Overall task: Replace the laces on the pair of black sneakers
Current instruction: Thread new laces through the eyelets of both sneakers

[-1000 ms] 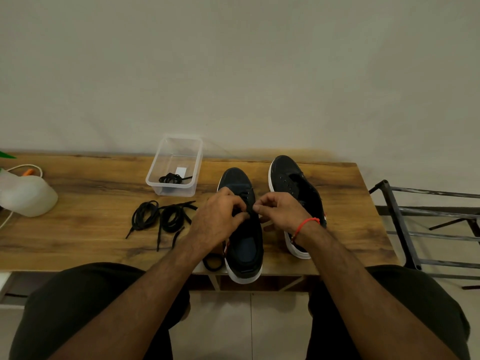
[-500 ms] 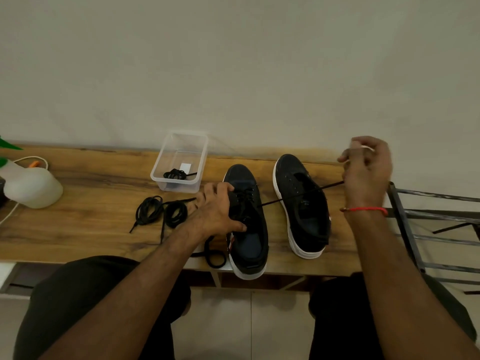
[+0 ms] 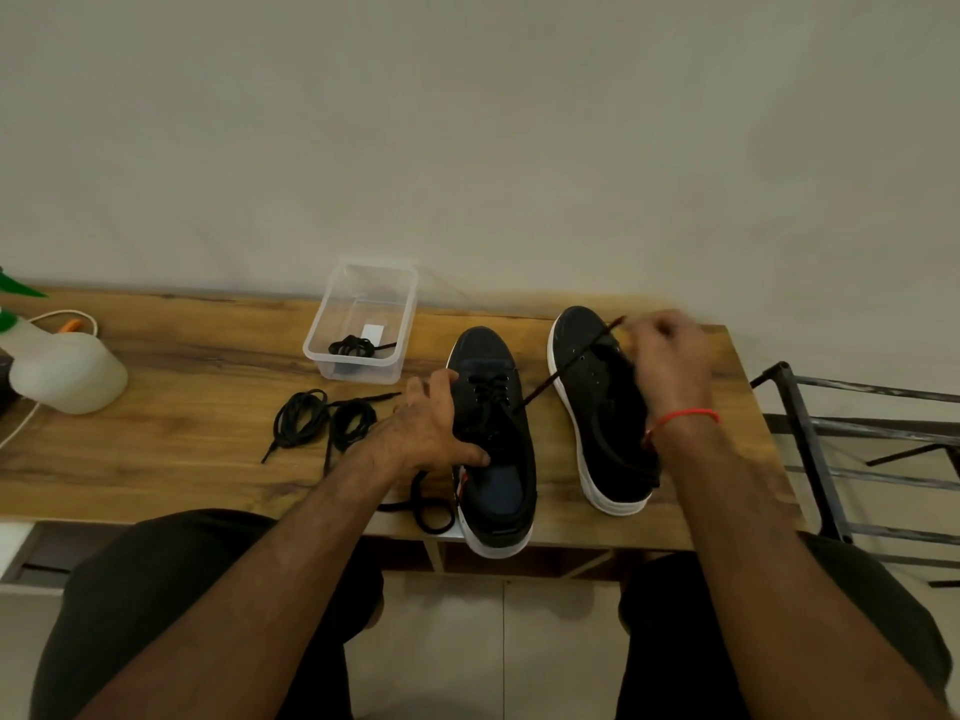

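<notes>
Two black sneakers with white soles stand side by side on the wooden table (image 3: 182,459). My left hand (image 3: 431,428) grips the left sneaker (image 3: 493,459) by its side, thumb across the opening. A black lace (image 3: 566,366) runs taut from that sneaker's eyelets up and right to my right hand (image 3: 670,356), which pinches its end above the right sneaker (image 3: 597,407). The right sneaker shows bare eyelets. The other end of the lace lies looped (image 3: 428,506) by the table's front edge.
Two bundled black laces (image 3: 322,420) lie left of the sneakers. A clear plastic box (image 3: 363,319) behind them holds another coiled lace. A white spray bottle (image 3: 67,371) stands at the far left. A metal rack (image 3: 857,449) stands to the right of the table.
My right hand pulled the lace out to the far right, then came back in and lower, over the right sneaker. My left hand went from the eyelets to gripping the left sneaker's side.
</notes>
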Demonstrator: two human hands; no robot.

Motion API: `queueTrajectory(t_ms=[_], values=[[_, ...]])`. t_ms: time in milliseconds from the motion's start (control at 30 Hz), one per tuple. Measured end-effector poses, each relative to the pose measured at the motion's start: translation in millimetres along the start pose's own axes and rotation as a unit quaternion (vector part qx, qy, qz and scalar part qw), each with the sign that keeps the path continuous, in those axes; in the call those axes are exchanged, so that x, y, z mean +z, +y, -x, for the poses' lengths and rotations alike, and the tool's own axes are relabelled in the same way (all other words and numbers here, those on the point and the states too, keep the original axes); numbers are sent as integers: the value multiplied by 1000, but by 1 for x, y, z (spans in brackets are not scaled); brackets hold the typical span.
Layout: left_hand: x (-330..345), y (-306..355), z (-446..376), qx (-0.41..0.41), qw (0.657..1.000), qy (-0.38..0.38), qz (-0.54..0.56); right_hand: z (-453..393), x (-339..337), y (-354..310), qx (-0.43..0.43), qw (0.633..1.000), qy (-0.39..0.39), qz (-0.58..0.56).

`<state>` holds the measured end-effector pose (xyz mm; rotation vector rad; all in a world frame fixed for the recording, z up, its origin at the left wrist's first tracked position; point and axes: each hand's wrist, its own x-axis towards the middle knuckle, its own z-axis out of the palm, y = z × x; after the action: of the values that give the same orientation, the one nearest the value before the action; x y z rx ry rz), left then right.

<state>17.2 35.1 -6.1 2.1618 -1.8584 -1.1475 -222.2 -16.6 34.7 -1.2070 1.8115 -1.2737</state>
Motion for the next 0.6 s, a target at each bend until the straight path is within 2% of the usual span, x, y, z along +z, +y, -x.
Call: queueTrajectory(t_ms=[33,67,133,200,233,300,367,400,467,600], values=[[0,0,1,2,1000,-5,3,-6,-8,-2,39,991,77,-102],[0,1,1,4,1000,-8,6,-11,-15,-3,45,979,124,-154],[0,2,2,8,1000,-14,11,-12,-21,-3,-22,987,129,-92],[-2,1,2,20,999,-23,14,-4,-14,0,-139,988,29,60],[-4,0,2,25,999,-31,22,1,-9,0,-202,969,-41,134],[-10,-2,4,35,997,-53,43,10,4,9,-290,902,-199,249],[-14,-4,4,53,996,-63,43,18,18,18,-285,840,-337,316],[-15,-4,4,60,995,-65,53,22,23,21,-268,817,-379,342],[-16,-3,5,63,993,-63,84,27,31,25,-241,796,-415,369],[-15,-1,2,80,995,-27,59,25,31,27,-226,809,-413,352]])
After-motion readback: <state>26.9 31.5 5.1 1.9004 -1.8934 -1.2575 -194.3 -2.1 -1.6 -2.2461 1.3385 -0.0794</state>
